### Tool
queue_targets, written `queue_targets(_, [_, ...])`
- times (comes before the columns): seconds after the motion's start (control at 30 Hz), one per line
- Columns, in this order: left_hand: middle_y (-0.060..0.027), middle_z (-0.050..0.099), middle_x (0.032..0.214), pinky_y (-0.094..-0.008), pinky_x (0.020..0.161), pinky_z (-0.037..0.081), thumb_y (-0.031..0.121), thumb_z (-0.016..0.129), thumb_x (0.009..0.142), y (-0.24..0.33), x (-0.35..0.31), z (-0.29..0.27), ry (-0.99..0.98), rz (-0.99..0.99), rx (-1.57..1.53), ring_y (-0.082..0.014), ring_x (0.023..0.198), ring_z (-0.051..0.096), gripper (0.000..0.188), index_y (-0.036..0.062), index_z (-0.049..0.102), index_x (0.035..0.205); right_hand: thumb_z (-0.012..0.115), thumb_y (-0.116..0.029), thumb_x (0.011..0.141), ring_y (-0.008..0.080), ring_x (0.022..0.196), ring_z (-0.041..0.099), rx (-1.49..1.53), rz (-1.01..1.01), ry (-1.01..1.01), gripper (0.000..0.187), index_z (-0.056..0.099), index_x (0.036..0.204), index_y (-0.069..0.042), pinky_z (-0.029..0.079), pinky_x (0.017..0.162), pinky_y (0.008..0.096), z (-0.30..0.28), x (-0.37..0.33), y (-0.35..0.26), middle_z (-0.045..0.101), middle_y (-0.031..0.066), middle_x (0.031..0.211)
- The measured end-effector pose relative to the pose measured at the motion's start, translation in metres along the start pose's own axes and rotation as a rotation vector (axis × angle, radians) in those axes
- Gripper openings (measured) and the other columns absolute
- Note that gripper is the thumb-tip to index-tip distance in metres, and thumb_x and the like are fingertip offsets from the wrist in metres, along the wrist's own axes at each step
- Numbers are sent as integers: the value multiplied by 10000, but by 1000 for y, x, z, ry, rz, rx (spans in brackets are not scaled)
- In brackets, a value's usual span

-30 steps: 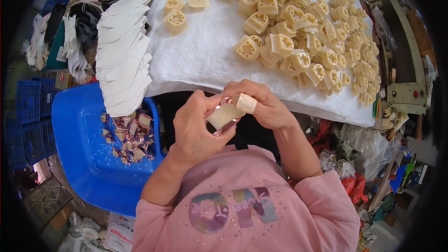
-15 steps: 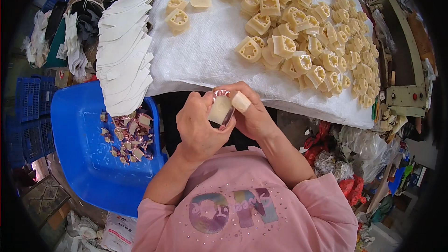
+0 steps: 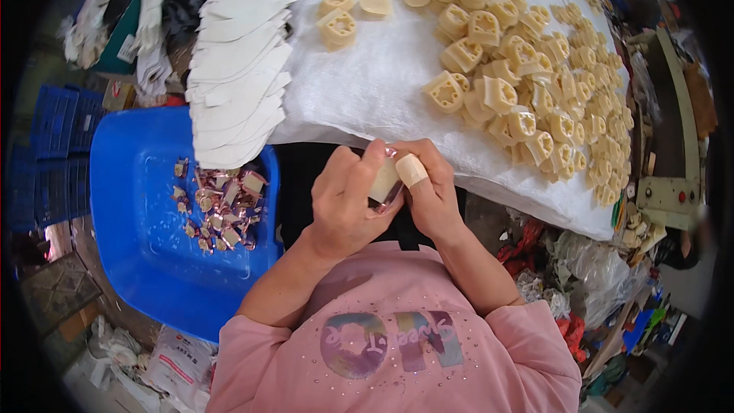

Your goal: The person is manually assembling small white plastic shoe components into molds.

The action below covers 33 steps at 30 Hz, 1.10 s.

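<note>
Just beyond my shirt front, both hands grip one small shoe heel (image 3: 384, 181) with a cream flat face and shiny pink metallic sides. My left hand (image 3: 340, 203) wraps round its left side, fingers curled over the top edge. From the right, my right hand (image 3: 436, 203) closes on it, with a beige cover (image 3: 413, 170) round the thumb. Fingers hide much of the heel. Beyond my hands, many bare cream heels (image 3: 501, 95) with hollowed tops lie heaped on a white woven sheet (image 3: 359, 99). A blue plastic tub (image 3: 115, 222) at left holds several shiny pink heels (image 3: 229, 199).
A fanned stack of white curved sheets (image 3: 241, 76) overhangs the tub's far edge. Blue crates (image 3: 57, 122) stand at far left. On the right are a green machine frame (image 3: 677, 138) and clear plastic bags (image 3: 592, 268). A white printed sack (image 3: 180, 363) lies below the tub.
The whole view has shifted, so the table and hands sit further right. My left fingers now cover more of the heel's top, and its cream face shows less. Both hands still hold it.
</note>
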<state>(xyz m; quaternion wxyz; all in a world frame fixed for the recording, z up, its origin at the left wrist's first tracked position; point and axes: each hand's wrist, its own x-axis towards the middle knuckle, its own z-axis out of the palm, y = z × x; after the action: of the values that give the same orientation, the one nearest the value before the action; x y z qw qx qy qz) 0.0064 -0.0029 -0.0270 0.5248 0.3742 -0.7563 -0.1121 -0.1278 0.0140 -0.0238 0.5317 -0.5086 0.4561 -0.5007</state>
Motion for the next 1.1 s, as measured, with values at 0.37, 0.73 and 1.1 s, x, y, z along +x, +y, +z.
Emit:
queue_targets(0.37, [-140, 581, 879, -321, 699, 463, 27, 679, 658, -30, -36, -65, 53, -324, 108, -248, 769, 568, 458, -44, 557, 1094, 545, -93, 851, 286, 741, 571, -483, -308, -156, 194, 573, 1026, -13, 459, 665, 357, 26, 66, -16, 567, 124, 832])
queue_targets(0.73, [-150, 435, 1053, -386, 886, 341, 70, 638, 699, -63, -82, -125, 204, -609, 654, -291, 1001, 408, 418, 35, 582, 1112, 606, 49, 690, 284, 910, 461, -793, -619, -230, 275, 611, 954, -29, 398, 787, 366, 69, 121, -12, 527, 92, 919])
queue_targets(1.1, [-161, 524, 1065, -350, 864, 422, 78, 615, 774, -93, -19, -111, 201, -808, 401, -233, 1006, 510, 505, 36, 453, 1251, 623, -1, 662, 239, 889, 464, -964, -707, -346, 236, 651, 885, -71, 347, 763, 368, 125, 128, -5, 519, 56, 883])
